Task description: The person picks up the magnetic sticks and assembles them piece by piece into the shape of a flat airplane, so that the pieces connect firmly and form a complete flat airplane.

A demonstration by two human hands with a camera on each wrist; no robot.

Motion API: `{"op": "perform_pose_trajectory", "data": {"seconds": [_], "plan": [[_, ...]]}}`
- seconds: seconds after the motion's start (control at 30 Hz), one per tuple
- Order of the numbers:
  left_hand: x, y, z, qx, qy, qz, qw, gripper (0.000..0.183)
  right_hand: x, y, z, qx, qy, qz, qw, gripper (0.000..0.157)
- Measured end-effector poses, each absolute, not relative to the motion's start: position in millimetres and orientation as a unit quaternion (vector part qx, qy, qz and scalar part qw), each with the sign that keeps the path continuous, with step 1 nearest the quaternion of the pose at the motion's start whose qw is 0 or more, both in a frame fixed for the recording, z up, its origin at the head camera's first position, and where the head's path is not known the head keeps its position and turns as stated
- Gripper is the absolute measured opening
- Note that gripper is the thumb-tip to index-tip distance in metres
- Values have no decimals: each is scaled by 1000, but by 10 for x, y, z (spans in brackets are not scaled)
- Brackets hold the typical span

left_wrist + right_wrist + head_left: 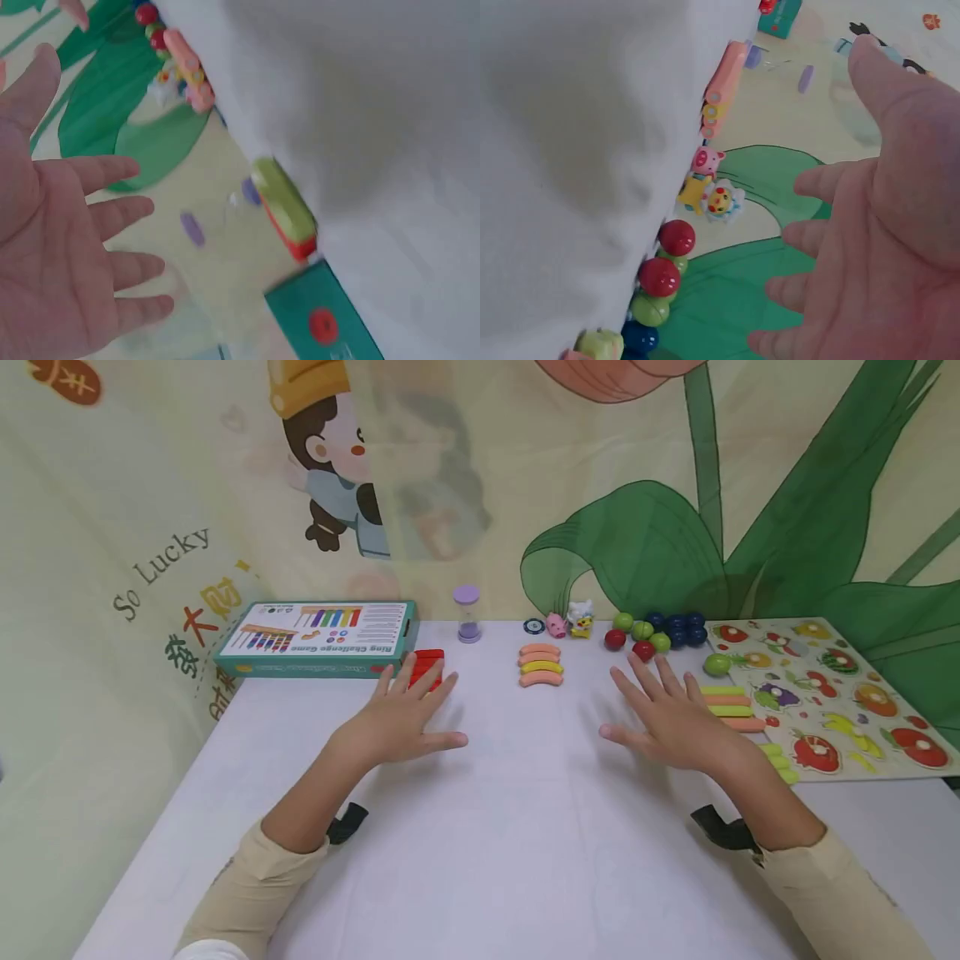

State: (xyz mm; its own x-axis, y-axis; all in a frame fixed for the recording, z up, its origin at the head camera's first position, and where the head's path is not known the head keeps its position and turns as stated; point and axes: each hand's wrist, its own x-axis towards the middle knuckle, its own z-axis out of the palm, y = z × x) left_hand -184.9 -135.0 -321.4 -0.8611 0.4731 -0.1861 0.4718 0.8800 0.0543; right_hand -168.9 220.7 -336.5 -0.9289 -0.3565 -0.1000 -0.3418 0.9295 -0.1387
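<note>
The left hand (393,722) is spread flat, thumb out, left of the purple-capped sand timer (467,614) and nearer the wearer; the right hand (675,718), equally outstretched, is well to the timer's right. The head view gives the backs of both hands, the wrist views their palms. The left wrist view also reveals a yellow-green piece (283,199) against the red pieces (430,654), unseen from the head. Those red pieces, just left of the timer, appear behind the left fingertips from the head but apart from them at the wrist. Yellow-green and orange pieces (738,712), far right of the timer, show beside the right hand. Curved pieces (540,667), nearer the timer's right, lie beyond and between both hands.
</note>
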Motion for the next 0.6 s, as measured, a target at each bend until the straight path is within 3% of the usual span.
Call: {"op": "perform_pose_trajectory", "data": {"seconds": [0.17, 0.37, 0.6], "plan": [[-2053, -869, -3301, 303, 944, -24, 130, 89, -2028, 2072, -3418, -188, 976, -50, 94, 79], [-2295, -361, -3427, 360, 925, -28, 121, 82, -2433, 1780, -3520, -227, 966, -72, 100, 54], [-2396, -138, -3500, 358, 919, -31, 159, 83, -2571, 1608, -3606, -243, 964, -75, 80, 42]]}}
